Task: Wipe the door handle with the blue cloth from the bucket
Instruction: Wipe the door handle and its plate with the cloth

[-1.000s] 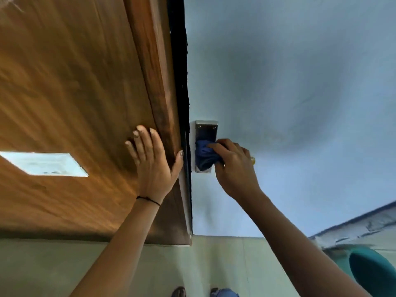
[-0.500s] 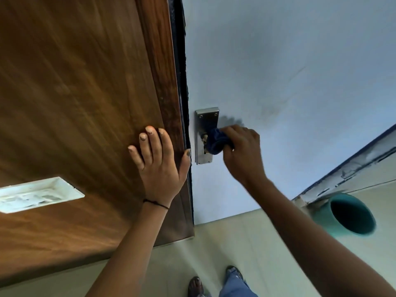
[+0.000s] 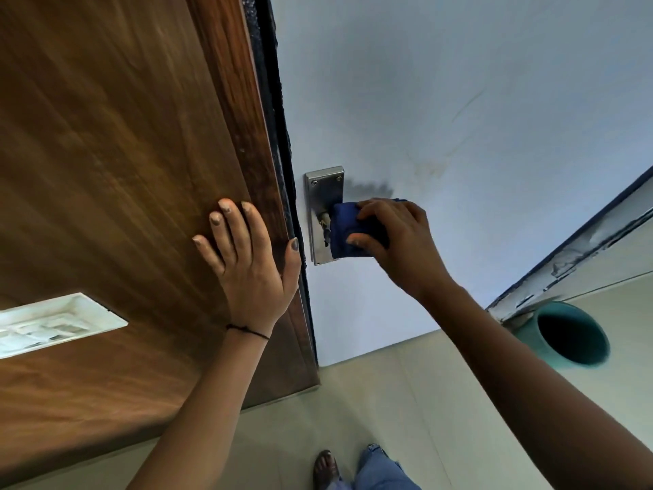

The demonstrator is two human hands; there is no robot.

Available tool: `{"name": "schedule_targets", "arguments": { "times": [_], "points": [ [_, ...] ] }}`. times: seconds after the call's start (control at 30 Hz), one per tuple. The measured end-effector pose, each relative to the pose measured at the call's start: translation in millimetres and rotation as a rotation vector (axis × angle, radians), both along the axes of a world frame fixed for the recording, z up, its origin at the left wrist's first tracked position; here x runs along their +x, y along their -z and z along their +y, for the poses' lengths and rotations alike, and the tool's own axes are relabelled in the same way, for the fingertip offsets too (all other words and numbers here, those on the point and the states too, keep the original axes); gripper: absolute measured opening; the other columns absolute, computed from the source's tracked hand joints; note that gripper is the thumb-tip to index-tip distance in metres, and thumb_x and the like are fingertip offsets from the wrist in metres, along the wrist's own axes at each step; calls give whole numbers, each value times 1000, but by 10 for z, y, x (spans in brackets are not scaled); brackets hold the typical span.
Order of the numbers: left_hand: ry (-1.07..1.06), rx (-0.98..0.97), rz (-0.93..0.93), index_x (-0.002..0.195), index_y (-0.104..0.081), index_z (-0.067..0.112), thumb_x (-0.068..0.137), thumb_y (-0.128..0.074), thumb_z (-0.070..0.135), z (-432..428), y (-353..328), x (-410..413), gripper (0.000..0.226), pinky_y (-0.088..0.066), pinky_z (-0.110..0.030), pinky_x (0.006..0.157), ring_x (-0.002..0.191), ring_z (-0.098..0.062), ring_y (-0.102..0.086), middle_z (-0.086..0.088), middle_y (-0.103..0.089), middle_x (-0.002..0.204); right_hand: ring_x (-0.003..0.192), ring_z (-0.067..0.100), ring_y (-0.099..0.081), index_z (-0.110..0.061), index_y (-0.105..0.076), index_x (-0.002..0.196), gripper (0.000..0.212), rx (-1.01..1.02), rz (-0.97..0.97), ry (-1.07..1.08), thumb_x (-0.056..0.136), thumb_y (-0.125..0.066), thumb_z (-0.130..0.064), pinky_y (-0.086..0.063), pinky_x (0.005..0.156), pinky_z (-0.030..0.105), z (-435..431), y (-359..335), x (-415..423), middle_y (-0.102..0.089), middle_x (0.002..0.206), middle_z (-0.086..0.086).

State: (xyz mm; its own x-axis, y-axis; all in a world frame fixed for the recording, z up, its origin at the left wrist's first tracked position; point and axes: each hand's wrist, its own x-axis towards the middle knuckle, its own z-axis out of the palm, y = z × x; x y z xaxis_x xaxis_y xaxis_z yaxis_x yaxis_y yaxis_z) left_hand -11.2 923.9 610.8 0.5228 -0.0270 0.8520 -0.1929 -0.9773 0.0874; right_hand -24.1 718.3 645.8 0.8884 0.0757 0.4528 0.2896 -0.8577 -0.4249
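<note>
Feet (image 3: 327,466) at bottom edge on pale floor (image 3: 371,401), teal bucket (image 3: 565,334) right, near the wall base. Left hand (image 3: 247,270) spread wide, flat on the wood panel (image 3: 106,153), thumb at its right edge, holding nothing. Right hand (image 3: 399,242) closed around the cloth (image 3: 344,229), wrapped over the handle lever. Lever itself hidden under cloth; only the spindle stub and steel backplate (image 3: 323,192) show, plate fixed near the door's (image 3: 459,100) left edge. Cloth: dark blue, bunched, soft, light, conforms easily. Grip it as a wad, thumb under, fingers over. Handle likely smooth metal, rigid, may turn under pressure, so squeeze and slide along it. Plate looks dull, 2 screws up top.
</note>
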Motion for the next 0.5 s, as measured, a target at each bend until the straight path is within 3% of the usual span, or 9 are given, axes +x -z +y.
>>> {"name": "schedule_targets", "arguments": {
  "times": [0.07, 0.17, 0.3, 0.5],
  "points": [
    [-22, 4, -4, 148, 13, 16, 94, -30, 48, -9, 16, 1, 77, 16, -39, 116, 143, -13, 25, -17, 6, 152, 104, 22, -59, -14, -61, 104, 35, -10, 4, -5, 78, -69, -35, -25, 97, 24, 24, 24, -18, -68, 111, 1],
    [-24, 32, -10, 148, 13, 15, 93, -33, 47, -2, 22, 2, 79, 15, -40, 116, 143, -15, 25, -4, 28, 156, 112, 26, -57, -15, -61, 118, 45, -110, -36, -58, 77, -72, -29, -33, 100, 36, 381, 60, -4, -66, 118, 5],
    [-24, 50, -15, 149, 13, 14, 95, -28, 48, 12, 20, -1, 76, 15, -40, 116, 144, -16, 24, 0, 30, 155, 121, 29, -54, -19, -63, 122, 37, -336, -131, -87, 85, -65, -19, -39, 103, 43, 603, 207, 48, -65, 123, 6],
    [-36, 65, -30, 149, 11, 14, 93, -31, 49, 35, 42, 16, 78, 14, -41, 117, 144, -17, 23, -2, 28, 156, 107, 30, -62, -10, -68, 113, 37, -129, -160, -14, 80, -65, -25, -41, 94, 38, -112, 180, 52, -68, 117, 10]
  ]
}}
